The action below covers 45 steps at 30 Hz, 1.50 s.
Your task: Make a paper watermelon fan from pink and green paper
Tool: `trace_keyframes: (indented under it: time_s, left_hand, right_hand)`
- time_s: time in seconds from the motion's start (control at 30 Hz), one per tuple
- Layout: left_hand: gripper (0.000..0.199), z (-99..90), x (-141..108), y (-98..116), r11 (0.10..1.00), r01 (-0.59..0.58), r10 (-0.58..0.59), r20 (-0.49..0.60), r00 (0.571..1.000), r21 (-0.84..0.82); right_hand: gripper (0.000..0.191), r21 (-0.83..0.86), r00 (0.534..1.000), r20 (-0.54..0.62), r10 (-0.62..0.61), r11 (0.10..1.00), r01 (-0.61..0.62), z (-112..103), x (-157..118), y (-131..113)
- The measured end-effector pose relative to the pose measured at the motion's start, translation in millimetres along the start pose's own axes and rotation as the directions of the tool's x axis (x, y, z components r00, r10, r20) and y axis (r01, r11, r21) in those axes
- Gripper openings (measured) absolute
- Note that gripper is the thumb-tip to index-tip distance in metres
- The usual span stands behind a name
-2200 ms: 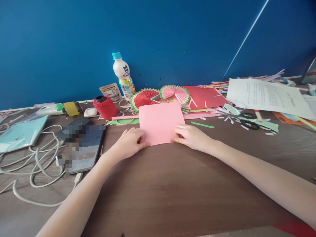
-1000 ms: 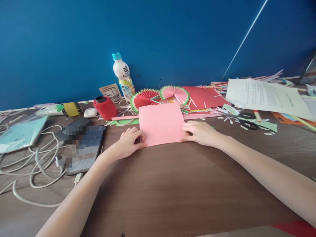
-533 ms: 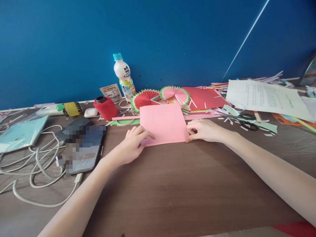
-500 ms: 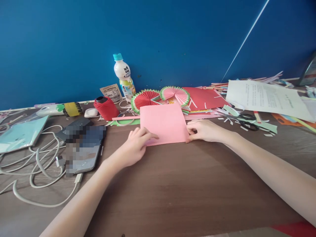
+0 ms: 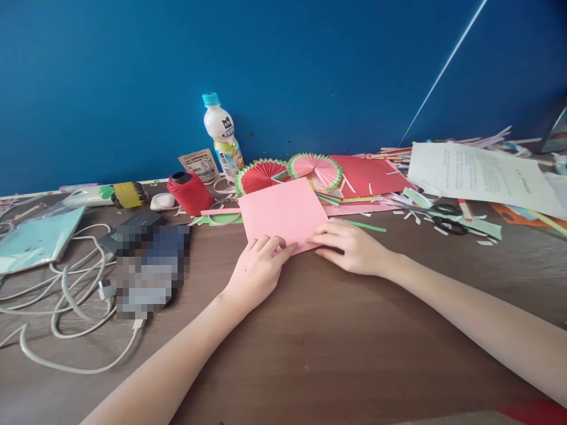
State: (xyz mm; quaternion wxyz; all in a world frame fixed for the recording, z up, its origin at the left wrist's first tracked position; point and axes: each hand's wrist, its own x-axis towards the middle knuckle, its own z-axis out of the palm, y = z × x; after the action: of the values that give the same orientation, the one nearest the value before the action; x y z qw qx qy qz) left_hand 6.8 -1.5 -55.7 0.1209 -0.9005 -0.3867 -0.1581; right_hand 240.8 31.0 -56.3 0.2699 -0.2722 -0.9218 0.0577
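Item: one pink paper sheet, plain, set aslant over the middle of the bench, far edge overlapping the paper beyond it.

Left hand: mine, at seven o'clock of the sheet. Fingers bent onto its near part, thumb pointing right along the near edge; whether they pinch it, I cannot tell.

Right hand: mine, at four o'clock. Forefinger at the sheet's near right corner, thumb just below, a narrow gap between them.

Step in hand, by my judgement: working the near edge, perhaps a narrow fold; no crease shows clearly. The next move calls for light, even pressure along that edge, the corners kept square.

Markings: one bottle, blue-green cap, eleven o'clock, dark logo and characters too small to read. One brown card, ten o'clock, dense print, illegible. One white printed page, between two and three, lines of text, illegible. No brand can be read.

Also held: red pleated fan and pink pleated fan, green-edged, between eleven and one; black-handled scissors, three o'clock, among paper scraps.
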Motion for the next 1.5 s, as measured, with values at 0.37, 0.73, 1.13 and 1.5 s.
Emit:
trace_keyframes:
  time_s: [0.37,0.73,1.13,1.5]
  left_hand:
    - [0.019,-5.8,-6,22,0.981,-0.010,0.018,-0.039,0.999,0.195]
    - [0.030,-6.6,-5,49,0.942,0.042,-0.037,-0.020,0.999,0.334]
    - [0.034,-7.9,-7,48,0.948,0.066,-0.087,0.055,0.995,0.312]
    - [0.019,-5.9,-13,23,0.980,0.142,-0.137,-0.044,0.990,0.139]
  right_hand:
    - [0.028,-0.095,0.993,0.075,-0.092,0.991,0.099,10,0,-9]
    - [0.027,-0.137,0.995,0.067,-0.079,0.987,0.088,12,-1,-12]
    - [0.026,-0.211,0.990,0.056,-0.132,0.967,0.141,7,4,-15]
    - [0.024,-0.237,0.997,-0.078,-0.028,0.972,0.009,-10,-15,16]
